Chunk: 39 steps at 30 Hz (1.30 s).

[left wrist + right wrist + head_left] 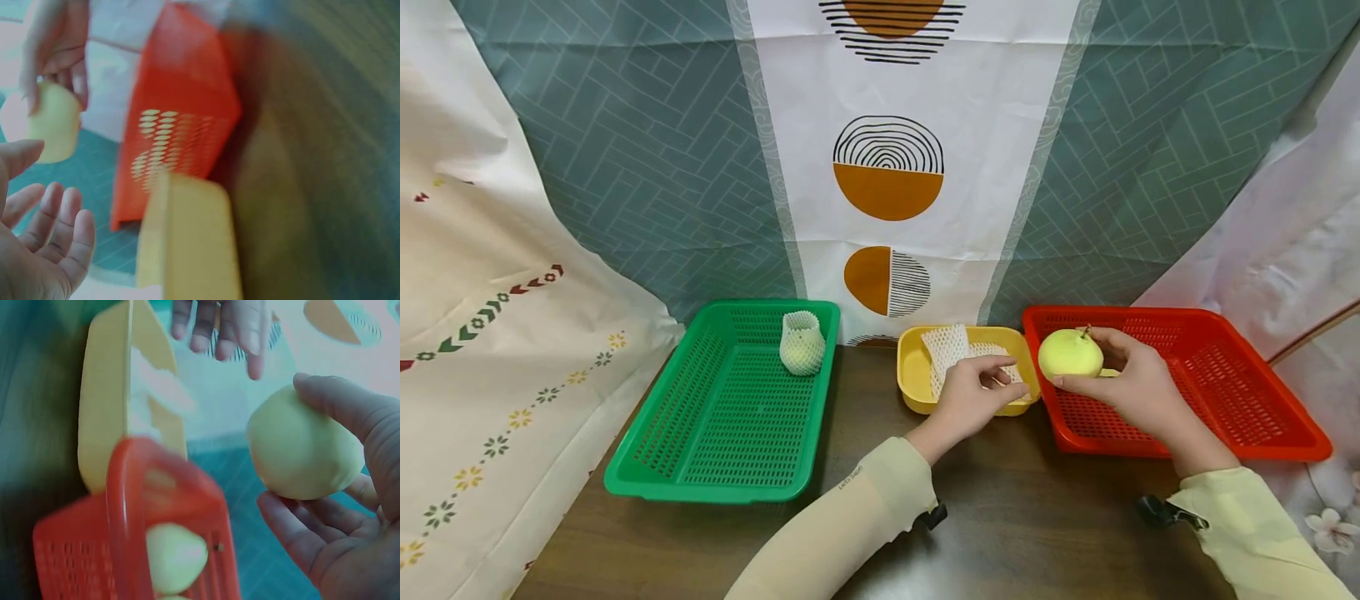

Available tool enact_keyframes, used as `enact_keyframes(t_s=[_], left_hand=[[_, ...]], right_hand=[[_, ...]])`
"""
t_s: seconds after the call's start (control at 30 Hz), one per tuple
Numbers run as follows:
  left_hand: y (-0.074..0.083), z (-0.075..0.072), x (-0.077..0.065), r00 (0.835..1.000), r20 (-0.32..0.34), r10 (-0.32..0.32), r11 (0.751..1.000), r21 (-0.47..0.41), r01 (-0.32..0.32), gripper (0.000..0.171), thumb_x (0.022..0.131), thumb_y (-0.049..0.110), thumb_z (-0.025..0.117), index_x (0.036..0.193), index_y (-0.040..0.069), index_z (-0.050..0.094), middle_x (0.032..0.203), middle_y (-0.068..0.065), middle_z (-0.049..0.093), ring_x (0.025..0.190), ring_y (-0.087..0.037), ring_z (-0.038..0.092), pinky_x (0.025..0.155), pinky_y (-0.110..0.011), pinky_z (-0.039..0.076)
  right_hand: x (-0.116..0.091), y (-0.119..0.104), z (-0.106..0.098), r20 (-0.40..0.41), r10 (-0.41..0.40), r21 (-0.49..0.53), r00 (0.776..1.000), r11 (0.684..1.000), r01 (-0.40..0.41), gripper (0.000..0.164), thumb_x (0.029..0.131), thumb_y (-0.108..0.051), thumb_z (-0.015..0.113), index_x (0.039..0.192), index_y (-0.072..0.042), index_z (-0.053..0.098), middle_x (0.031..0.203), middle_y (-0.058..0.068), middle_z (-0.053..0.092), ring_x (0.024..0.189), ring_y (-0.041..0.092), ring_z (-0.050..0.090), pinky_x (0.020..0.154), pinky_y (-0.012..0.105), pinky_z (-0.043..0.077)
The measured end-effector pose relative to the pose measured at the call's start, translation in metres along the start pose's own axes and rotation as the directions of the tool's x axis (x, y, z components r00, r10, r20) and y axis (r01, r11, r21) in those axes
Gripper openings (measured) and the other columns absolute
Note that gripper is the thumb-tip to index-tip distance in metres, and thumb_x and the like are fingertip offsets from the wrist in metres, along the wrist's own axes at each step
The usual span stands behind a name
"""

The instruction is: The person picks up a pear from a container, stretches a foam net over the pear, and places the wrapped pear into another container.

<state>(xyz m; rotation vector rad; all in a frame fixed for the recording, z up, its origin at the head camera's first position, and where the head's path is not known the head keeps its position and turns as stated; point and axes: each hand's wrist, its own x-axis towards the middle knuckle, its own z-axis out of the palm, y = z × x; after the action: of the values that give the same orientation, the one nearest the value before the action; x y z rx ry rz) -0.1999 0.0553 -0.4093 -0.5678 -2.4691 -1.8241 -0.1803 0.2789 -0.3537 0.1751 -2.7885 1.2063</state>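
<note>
"Where's the fruit (1070, 353) right now?"

"Up in the air, in the right hand (1138, 379). From the head view it shows in front of the left rim of the red basket (1240, 400), and the right wrist view has it well clear of that basket."

"How does that grip stand?"

"Pinching the fruit: thumb on one side, fingers on the other. It's yellow-green and bare, with a short stem (pointing up, as the head view has it)."

"And the left hand (966, 392)?"

"Its grip is spread and holds nothing. The fingers bend loosely, the thumb stands apart from them, and the hand hovers over the yellow box (914, 367)."

"What's in that box?"

"White foam nets (950, 350), partly hidden behind the left hand. The box sits on the dark desk (1015, 517), just beside the red basket; I can't tell whether the two touch."

"Anything in the red basket?"

"Yes, the right wrist view shows a second fruit (175, 557) lying inside, pale green."

"What about the far left?"

"There's a green basket (737, 425) with a netted fruit (802, 348) near its back right corner. Behind everything hangs a patterned cloth (640, 167), blue-green with a white band down the middle."
</note>
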Motion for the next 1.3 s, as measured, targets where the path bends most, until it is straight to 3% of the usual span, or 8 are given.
enact_keyframes(t_s=[0.17, 0.37, 0.57, 0.77, 1.07, 1.3], left_hand=[[0.01, -0.031, -0.002, 1.0, -0.03, -0.008, 1.0, -0.006, 0.008, 0.044, 0.076, 0.028, 0.077, 0.118, 0.02, 0.065, 0.09, -0.001, 0.068, 0.077, -0.008, 0.063, 0.066, -0.019, 0.052], [0.018, -0.053, -0.008, 0.998, 0.058, -0.032, 0.999, 0.035, 0.03, 0.06, 0.073, 0.024, 0.08, 0.128, 0.021, 0.057, 0.109, -0.004, 0.066, 0.094, -0.018, 0.065, 0.075, -0.023, 0.054], [0.02, -0.063, -0.014, 0.988, 0.153, -0.032, 0.996, 0.082, 0.02, 0.074, 0.068, 0.03, 0.084, 0.134, 0.019, 0.051, 0.121, 0.002, 0.061, 0.101, -0.019, 0.063, 0.083, -0.03, 0.054], [0.019, -0.072, -0.018, 0.977, 0.209, -0.028, 0.998, 0.054, 0.017, 0.07, 0.068, 0.03, 0.083, 0.131, 0.021, 0.053, 0.121, 0.007, 0.059, 0.098, -0.012, 0.061, 0.086, -0.035, 0.053], [0.018, -0.083, -0.021, 0.974, 0.224, -0.031, 0.998, 0.067, 0.016, 0.062, 0.067, 0.027, 0.084, 0.124, 0.02, 0.058, 0.109, 0.007, 0.063, 0.089, -0.013, 0.064, 0.075, -0.024, 0.055], [0.015, -0.089, -0.025, 0.973, 0.221, -0.061, 0.996, 0.071, 0.046, 0.063, 0.065, 0.028, 0.086, 0.122, 0.018, 0.06, 0.111, 0.006, 0.063, 0.087, -0.01, 0.066, 0.081, -0.035, 0.055]], right_hand=[[0.0, -0.018, 0.017, 0.033, -0.097, 0.071, 0.995, 0.993, 0.095, 0.075, 0.072, -0.037, 0.079, 0.136, -0.015, 0.046, 0.129, 0.006, 0.054, 0.101, 0.025, 0.059, 0.072, 0.017, 0.051], [0.0, -0.032, 0.035, 0.097, -0.125, 0.135, 0.987, 0.985, 0.111, 0.082, 0.071, -0.037, 0.08, 0.14, -0.014, 0.042, 0.135, 0.007, 0.051, 0.105, 0.026, 0.056, 0.075, 0.022, 0.054], [0.001, -0.04, 0.048, 0.145, -0.158, 0.145, 0.977, 0.98, 0.137, 0.083, 0.068, -0.042, 0.081, 0.137, -0.014, 0.045, 0.13, 0.002, 0.053, 0.103, 0.022, 0.056, 0.074, 0.022, 0.054], [0.002, -0.047, 0.057, 0.179, -0.172, 0.152, 0.969, 0.978, 0.146, 0.08, 0.066, -0.045, 0.082, 0.134, -0.021, 0.048, 0.127, -0.003, 0.055, 0.103, 0.019, 0.057, 0.074, 0.023, 0.054], [0.002, -0.05, 0.07, 0.183, -0.195, 0.205, 0.964, 0.966, 0.157, 0.079, 0.065, -0.044, 0.083, 0.132, -0.02, 0.049, 0.125, -0.003, 0.057, 0.099, 0.017, 0.06, 0.079, 0.03, 0.055], [-0.005, -0.062, 0.073, 0.194, -0.202, 0.19, 0.96, 0.968, 0.165, 0.075, 0.064, -0.04, 0.084, 0.13, -0.02, 0.053, 0.121, -0.004, 0.06, 0.095, 0.016, 0.063, 0.078, 0.031, 0.055]])
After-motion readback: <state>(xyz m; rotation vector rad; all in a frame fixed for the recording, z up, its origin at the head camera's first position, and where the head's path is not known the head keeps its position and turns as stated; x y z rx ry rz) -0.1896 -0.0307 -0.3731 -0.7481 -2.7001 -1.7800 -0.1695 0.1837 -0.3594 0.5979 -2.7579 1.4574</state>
